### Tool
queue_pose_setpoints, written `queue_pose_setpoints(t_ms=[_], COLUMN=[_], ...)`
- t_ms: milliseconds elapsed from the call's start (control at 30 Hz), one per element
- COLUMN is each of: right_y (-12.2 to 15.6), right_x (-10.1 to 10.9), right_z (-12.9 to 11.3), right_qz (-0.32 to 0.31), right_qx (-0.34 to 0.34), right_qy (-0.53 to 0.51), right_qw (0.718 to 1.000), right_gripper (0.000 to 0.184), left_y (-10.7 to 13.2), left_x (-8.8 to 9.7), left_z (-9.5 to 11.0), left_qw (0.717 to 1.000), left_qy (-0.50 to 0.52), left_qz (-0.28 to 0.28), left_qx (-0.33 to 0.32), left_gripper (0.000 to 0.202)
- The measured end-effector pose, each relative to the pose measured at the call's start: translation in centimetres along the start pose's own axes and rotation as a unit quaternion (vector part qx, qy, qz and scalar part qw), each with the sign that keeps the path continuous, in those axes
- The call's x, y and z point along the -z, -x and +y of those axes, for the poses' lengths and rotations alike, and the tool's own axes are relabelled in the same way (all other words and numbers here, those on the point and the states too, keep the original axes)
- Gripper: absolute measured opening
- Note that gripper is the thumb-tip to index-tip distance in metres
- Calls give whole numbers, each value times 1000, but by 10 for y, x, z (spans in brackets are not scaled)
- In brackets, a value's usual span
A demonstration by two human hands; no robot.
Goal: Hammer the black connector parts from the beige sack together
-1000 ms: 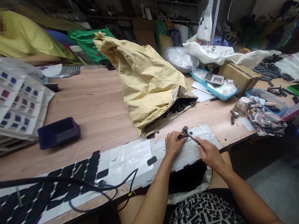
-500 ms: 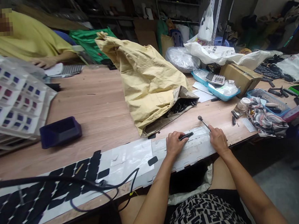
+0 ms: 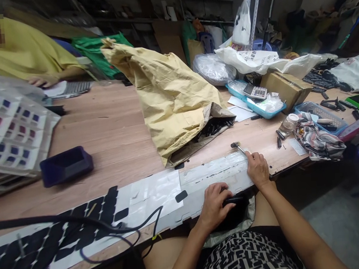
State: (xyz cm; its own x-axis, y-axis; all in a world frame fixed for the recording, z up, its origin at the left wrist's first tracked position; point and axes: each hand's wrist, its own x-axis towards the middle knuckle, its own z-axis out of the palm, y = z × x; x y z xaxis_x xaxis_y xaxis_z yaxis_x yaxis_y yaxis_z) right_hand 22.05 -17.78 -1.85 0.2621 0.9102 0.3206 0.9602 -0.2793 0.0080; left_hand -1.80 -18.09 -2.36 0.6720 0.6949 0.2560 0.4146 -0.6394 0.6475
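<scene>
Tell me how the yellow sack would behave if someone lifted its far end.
The yellow sack would probably feel floppy, since its sides are deeply creased. Black pieces inside might well slide out, because its open mouth faces the person. It seems more likely to slump than roll, lying broad and crumpled on the table.

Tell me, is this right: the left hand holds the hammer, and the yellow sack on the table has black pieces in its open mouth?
Not quite: the right hand holds the hammer, as the head view shows. The yellow sack on the table does have black pieces in its open mouth.
</scene>
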Motion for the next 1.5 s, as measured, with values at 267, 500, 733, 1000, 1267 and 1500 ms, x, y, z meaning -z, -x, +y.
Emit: queue_pose_setpoints(t_ms=[267, 500, 733, 1000, 1267, 1500], right_y=[1, 2, 2, 2, 0, 1], right_x=[1, 1, 2, 2, 2, 0], right_z=[-2, -2, -4, -3, -3, -2], right_qz=[-4, -11, -22, -14, -15, -10], right_qx=[-2, -6, -11, -7, -1, -2], right_qy=[9, -5, -23, -13, -10, -10], right_qw=[1000, 1000, 999, 1000, 1000, 1000], right_gripper=[40, 42, 43, 42, 41, 41], left_y=[-80, -183, -203, -173, -91, -89], left_x=[17, 46, 42, 56, 22, -1], left_z=[-46, -121, -137, -111, -64, -61], left_qw=[978, 864, 829, 833, 953, 975], left_qy=[6, -24, -34, -1, 123, -33], left_qz=[164, 260, 226, 279, 133, 95], left_qx=[128, 431, 510, 478, 244, 197], left_gripper=[32, 35, 45, 40, 33, 25])
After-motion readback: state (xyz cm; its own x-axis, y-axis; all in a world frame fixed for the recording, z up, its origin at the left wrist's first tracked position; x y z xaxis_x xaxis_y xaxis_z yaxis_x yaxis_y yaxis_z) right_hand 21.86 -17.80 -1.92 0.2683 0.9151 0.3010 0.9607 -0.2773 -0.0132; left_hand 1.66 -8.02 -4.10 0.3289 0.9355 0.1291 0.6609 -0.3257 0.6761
